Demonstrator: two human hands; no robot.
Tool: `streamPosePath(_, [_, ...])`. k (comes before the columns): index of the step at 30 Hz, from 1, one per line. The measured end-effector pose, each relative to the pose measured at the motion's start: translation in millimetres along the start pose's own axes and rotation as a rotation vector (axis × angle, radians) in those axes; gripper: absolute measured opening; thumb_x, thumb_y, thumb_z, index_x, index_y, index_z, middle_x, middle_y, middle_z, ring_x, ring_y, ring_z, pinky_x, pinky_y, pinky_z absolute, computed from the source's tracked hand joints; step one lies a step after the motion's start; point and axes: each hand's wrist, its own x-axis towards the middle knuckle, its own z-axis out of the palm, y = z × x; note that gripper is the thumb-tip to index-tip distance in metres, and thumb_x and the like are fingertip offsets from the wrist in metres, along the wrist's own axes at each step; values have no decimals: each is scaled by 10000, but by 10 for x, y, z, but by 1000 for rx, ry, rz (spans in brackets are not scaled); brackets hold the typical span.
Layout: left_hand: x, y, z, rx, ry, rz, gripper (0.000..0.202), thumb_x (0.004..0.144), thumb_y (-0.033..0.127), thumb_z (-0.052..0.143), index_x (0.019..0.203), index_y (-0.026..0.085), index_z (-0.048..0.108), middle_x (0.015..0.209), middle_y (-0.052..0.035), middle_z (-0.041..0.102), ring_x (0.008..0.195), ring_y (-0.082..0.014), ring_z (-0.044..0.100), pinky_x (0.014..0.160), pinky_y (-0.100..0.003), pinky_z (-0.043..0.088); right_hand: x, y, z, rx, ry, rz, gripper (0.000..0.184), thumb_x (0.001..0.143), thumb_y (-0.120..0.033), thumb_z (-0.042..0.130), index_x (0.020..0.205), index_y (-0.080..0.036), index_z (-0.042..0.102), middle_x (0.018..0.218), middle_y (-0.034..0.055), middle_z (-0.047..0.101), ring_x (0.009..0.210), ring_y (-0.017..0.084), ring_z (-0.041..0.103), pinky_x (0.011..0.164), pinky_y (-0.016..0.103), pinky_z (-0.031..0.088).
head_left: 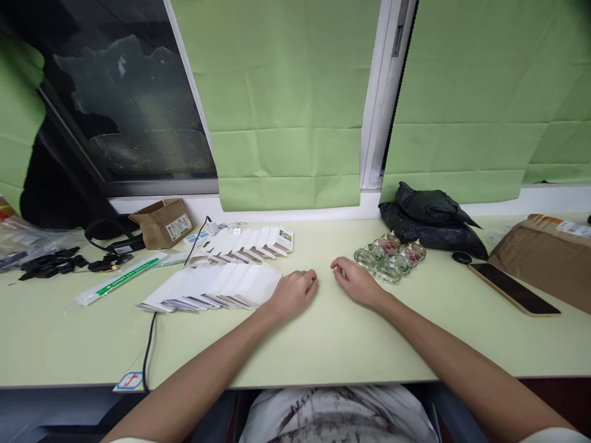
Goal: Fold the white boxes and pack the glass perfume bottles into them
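My left hand (294,293) rests on the pale green table with its fingers curled in. Nothing shows in it. Its wrist lies against the near row of flat white folded boxes (226,284), which overlap one another. Behind them is a second row of white boxes (249,243) with open flaps; the end one bears a printed picture. My right hand (357,282) lies on the table a short gap to the right, fingers loosely bent and slightly apart, holding nothing visible. Just beyond it sits a pile of small clear-wrapped items (390,258), green and reddish with gold-coloured bits.
Black plastic bags (427,221) lie at the back right, near a phone (514,289), a round black object (462,258) and a brown package (547,258). Leftward are an open carton (164,224), black parts (55,263), a green-striped sleeve (122,278) and a black cable (148,354).
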Motion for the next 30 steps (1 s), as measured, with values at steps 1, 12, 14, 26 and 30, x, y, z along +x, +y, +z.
streamPosePath(1, [2,2,-2,-3,1,-3,279,1057,350,379,1056,243,637,921,-59,719,840,-233,669,687,-315,430,4,-2,-2,-7,18,6,192,1011,-222,454,1120,-229,612,1008,25,675,876,181,613,831,311,435])
streamPosePath(12, [-3,-4,25,-33,28,9,289,1059,371,378,1048,240,636,927,-63,715,826,-229,664,693,-321,435,20,-1,-49,-267,128,181,260,1030,-243,452,1273,-220,540,1294,103,564,836,197,634,761,326,441])
streamPosePath(14, [-5,-4,26,-34,29,14,296,1062,375,371,1051,241,635,924,-62,715,826,-228,663,690,-319,430,21,11,-45,-334,129,210,290,1030,-242,458,1312,-216,519,1323,113,549,814,196,636,729,326,433])
streamPosePath(26, [-4,-14,21,-59,16,-1,289,1058,367,377,1060,248,640,934,-57,723,822,-221,667,681,-314,425,-5,6,-129,-593,17,326,431,964,-5,362,1313,-227,483,1255,154,559,768,208,677,658,325,429])
streamPosePath(30, [0,-9,4,-61,16,-10,290,1057,373,377,1044,247,638,931,-59,721,828,-225,667,688,-318,427,-12,-1,-139,-595,-3,316,449,952,6,366,1314,-229,488,1265,158,554,761,209,670,662,334,431])
